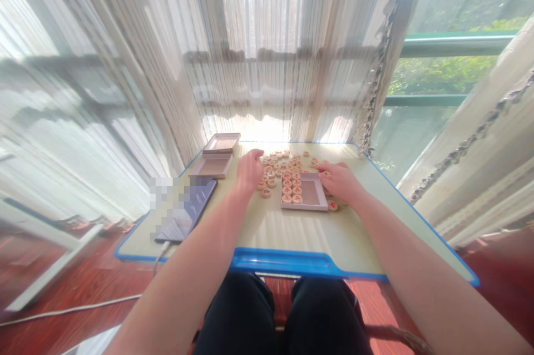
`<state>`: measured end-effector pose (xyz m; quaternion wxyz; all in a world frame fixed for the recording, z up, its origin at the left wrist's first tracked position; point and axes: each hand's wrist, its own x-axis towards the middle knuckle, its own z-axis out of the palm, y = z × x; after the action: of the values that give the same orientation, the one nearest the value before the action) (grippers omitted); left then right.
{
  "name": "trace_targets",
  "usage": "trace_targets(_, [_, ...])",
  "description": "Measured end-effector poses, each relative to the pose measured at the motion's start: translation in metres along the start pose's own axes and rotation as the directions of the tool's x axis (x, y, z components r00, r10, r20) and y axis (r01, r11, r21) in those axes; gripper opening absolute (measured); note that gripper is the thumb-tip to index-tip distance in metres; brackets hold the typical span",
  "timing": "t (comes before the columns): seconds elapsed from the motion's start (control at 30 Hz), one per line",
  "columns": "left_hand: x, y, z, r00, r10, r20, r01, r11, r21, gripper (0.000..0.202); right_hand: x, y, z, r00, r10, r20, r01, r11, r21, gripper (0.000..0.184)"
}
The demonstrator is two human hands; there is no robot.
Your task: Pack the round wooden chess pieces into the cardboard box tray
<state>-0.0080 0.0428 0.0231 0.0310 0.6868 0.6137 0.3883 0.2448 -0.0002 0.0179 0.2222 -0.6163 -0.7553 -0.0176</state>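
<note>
A shallow open box (311,191) lies on the small table, with Chinese chess pieces (286,190) in two columns along its left side; the right part shows bare bottom. Loose round pieces (278,166) with red or dark characters spread behind the box and to its left. My left hand (250,168) is closed at the left edge of this spread, its curled fingers partly hidden. At the box's right wall, my right hand (339,180) has its fingers bent around a Chinese chess piece, and more pieces lie partly hidden under it. Another piece (332,206) rests beside the box's right front corner.
Two more shallow box parts (211,166) stand at the table's back left. A tablet (187,216) with a white cable lies at the left. A blue tray groove (286,261) runs along the front edge. Sheer curtains hang behind the table (267,227).
</note>
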Motion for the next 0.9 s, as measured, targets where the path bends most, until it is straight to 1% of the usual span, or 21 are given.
trace_targets(0.07, [0.0, -0.004, 0.001, 0.999, -0.005, 0.036, 0.003, 0.998, 0.059, 0.038, 0.0, 0.0, 0.0, 1.0, 0.008, 0.028, -0.008, 1.0, 0.007, 0.035])
trace_targets(0.17, [0.002, -0.011, 0.003, 0.996, -0.071, 0.056, 0.062, 0.988, 0.144, 0.04, 0.001, -0.002, 0.0, 0.999, -0.011, 0.042, 0.01, 1.0, 0.018, 0.034])
trace_targets(0.27, [0.006, -0.018, 0.005, 0.989, -0.125, 0.076, 0.112, 0.98, 0.164, 0.039, 0.001, -0.002, 0.001, 0.999, -0.006, 0.038, 0.005, 1.0, 0.022, 0.032])
trace_targets(0.37, [0.008, -0.021, 0.005, 0.983, -0.141, 0.115, 0.122, 0.979, 0.163, 0.037, 0.001, -0.002, 0.001, 0.999, 0.009, 0.043, -0.009, 1.0, 0.012, 0.031])
trace_targets(0.53, [0.006, -0.021, 0.005, 0.987, -0.103, 0.12, 0.083, 0.983, 0.166, 0.033, -0.001, -0.003, 0.0, 0.999, 0.018, 0.049, -0.019, 1.0, 0.02, 0.031])
trace_targets(0.6, [0.005, -0.02, 0.005, 0.99, -0.062, 0.129, 0.041, 0.986, 0.163, 0.032, -0.002, -0.005, -0.002, 0.998, 0.014, 0.055, -0.015, 1.0, 0.025, 0.031])
trace_targets(0.67, [0.004, -0.018, 0.005, 0.986, -0.02, 0.165, -0.008, 0.987, 0.163, 0.031, -0.003, -0.007, -0.003, 0.998, 0.013, 0.06, -0.014, 1.0, 0.028, 0.031])
trace_targets(0.77, [0.002, -0.012, 0.004, 0.973, -0.013, 0.23, -0.032, 0.981, 0.189, 0.032, -0.005, -0.01, -0.005, 0.998, 0.002, 0.057, -0.004, 1.0, 0.031, 0.03])
trace_targets(0.83, [-0.001, -0.006, 0.002, 0.968, -0.003, 0.251, -0.046, 0.981, 0.189, 0.032, -0.006, -0.012, -0.006, 0.998, -0.007, 0.055, 0.005, 0.999, 0.037, 0.029])
trace_targets(0.9, [-0.004, 0.0, 0.0, 0.964, 0.031, 0.264, -0.075, 0.984, 0.16, 0.031, -0.007, -0.013, -0.006, 0.998, -0.016, 0.058, 0.014, 0.999, 0.042, 0.029])
